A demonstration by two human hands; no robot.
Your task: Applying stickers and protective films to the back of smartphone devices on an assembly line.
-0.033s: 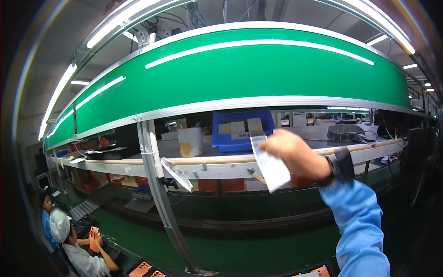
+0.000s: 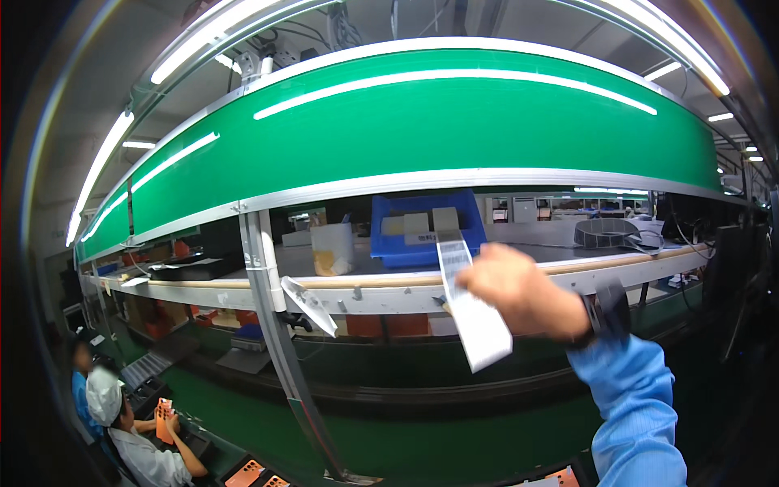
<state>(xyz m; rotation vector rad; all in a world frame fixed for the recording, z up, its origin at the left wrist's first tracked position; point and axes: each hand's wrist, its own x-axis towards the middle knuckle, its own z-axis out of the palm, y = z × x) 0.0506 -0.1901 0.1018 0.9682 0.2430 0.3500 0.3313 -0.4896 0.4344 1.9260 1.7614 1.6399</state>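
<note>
Your right sleeve [image 2: 637, 406]: long, bright blue, thin-looking cloth with a slight sheen and faint fine lines in the weave. Loose cut; deep folds across the forearm, creases bunched toward the cuff [image 2: 599, 354], blue darker in the shaded hollows. At your wrist, a black band [image 2: 593, 318]; on it, toward the right, a broad, dark, squarish piece [image 2: 613, 307], surface too dim for detail. Your right hand [image 2: 519, 288] bare; outline of the fingers [image 2: 480, 278] slightly blurred.
</note>
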